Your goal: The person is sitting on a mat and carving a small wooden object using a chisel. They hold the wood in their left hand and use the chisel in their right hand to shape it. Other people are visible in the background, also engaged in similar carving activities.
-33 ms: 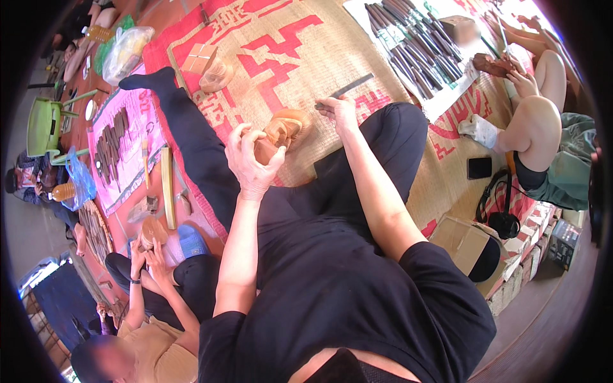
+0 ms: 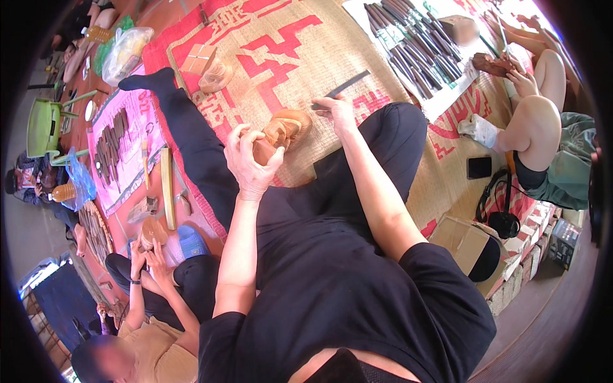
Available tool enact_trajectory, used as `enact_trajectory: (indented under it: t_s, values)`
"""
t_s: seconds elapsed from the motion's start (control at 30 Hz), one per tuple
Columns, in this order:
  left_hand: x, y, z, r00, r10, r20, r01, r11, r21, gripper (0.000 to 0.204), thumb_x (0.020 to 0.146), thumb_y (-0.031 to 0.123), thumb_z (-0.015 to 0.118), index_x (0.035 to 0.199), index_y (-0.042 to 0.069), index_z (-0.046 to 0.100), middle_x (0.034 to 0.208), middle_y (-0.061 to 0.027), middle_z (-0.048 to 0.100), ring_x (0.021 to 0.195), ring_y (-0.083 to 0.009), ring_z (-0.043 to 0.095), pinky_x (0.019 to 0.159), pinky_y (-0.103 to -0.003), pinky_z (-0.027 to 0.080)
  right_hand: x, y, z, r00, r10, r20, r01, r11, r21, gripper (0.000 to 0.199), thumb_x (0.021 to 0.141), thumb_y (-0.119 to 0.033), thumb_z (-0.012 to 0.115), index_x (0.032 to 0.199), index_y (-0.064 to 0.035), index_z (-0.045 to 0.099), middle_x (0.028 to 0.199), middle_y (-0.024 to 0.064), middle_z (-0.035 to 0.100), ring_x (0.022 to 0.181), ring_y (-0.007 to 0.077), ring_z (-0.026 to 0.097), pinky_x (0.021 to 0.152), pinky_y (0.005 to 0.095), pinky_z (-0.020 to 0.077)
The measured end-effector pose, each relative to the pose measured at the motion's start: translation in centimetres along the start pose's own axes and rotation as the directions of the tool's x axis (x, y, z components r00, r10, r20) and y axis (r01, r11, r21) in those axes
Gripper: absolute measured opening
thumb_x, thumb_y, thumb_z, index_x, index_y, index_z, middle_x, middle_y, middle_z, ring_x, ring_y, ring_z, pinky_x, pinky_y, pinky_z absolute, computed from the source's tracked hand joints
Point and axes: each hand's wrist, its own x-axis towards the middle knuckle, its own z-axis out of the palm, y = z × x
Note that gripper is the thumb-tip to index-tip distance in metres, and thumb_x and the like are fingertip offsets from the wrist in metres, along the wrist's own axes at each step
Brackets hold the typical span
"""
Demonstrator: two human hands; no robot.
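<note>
My left hand (image 2: 251,156) is curled round a carved piece of light brown wood (image 2: 285,127) with rounded, folded shapes, low between my legs. Thumb and fingers press on its near left side, and the palm hides part of it. To its right, my right hand (image 2: 337,112) grips a long, flat dark bar that looks like a file (image 2: 348,84). The bar slants up and to the right over the mat. Its near end lies among my fingers, close to the carving but apart from it.
A patterned straw mat (image 2: 332,48) lies under me. Ahead are a wooden block (image 2: 198,57) and another carving (image 2: 216,75). Dark-handled tools (image 2: 418,51) lie on a white sheet, others (image 2: 113,143) on a pink cloth. People sit at lower left and right; a phone (image 2: 479,168) lies rightward.
My right hand and the dark bar have shifted slightly left, and the bar's far end has risen a little. The left hand and the carving look the same.
</note>
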Motion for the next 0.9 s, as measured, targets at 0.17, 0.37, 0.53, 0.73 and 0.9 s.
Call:
enact_trajectory:
  t_s: [0.17,0.37,0.53,0.73,0.9]
  values:
    - [0.3,0.7,-0.3,0.999,0.006,0.041,-0.006,1.000,-0.001,0.047,0.060,0.022,0.080,0.099,0.012,0.056,0.116,-0.0119,0.052,0.107,-0.0312,0.053,0.092,-0.043,0.043,-1.1,0.9,1.1,0.998,0.003,0.061,0.005,0.991,-0.131,0.011,0.076,-0.008,0.070,0.085,-0.0034,0.066,0.083,0.0070,0.069,0.066,0.0152,0.064,0.064,0.0258,0.0491]
    - [-0.5,0.5,-0.5,0.999,0.039,0.034,-0.039,0.999,0.007,0.047,0.060,0.025,0.080,0.098,0.012,0.056,0.116,-0.0116,0.052,0.105,-0.0302,0.054,0.090,-0.042,0.043,0.3,-0.3,0.1,1.000,-0.022,-0.010,0.021,0.998,-0.051,0.013,0.078,-0.006,0.067,0.089,0.0000,0.065,0.083,0.0103,0.070,0.068,0.0167,0.066,0.063,0.0264,0.0521]
    - [-0.1,0.9,-0.3,0.998,0.060,0.031,-0.061,0.998,0.019,0.047,0.059,0.026,0.080,0.098,0.013,0.057,0.116,-0.0112,0.052,0.104,-0.0297,0.054,0.090,-0.042,0.043,-0.9,1.0,0.9,0.995,0.046,0.092,-0.027,0.979,-0.202,0.016,0.075,-0.006,0.070,0.089,-0.0017,0.064,0.083,0.0105,0.069,0.073,0.0180,0.067,0.065,0.0274,0.0521]
    - [-0.2,1.5,-0.2,0.991,0.122,0.060,-0.124,0.992,0.022,0.045,0.057,0.027,0.081,0.094,0.014,0.059,0.116,-0.0105,0.053,0.104,-0.0282,0.054,0.089,-0.041,0.042,0.4,0.1,-0.4,1.000,0.008,0.002,-0.008,0.999,-0.042,0.013,0.076,-0.007,0.069,0.087,-0.0020,0.065,0.082,0.0098,0.068,0.071,0.0173,0.066,0.066,0.0295,0.0517]
    - [-0.4,2.2,0.1,0.987,0.135,0.084,-0.139,0.989,0.046,0.045,0.057,0.029,0.082,0.093,0.014,0.059,0.116,-0.0097,0.053,0.105,-0.0279,0.053,0.089,-0.042,0.042,-1.5,0.1,0.8,0.995,0.040,0.090,-0.021,0.980,-0.200,0.017,0.074,-0.008,0.072,0.085,0.0002,0.063,0.082,0.0116,0.068,0.069,0.0206,0.067,0.063,0.0317,0.0534]
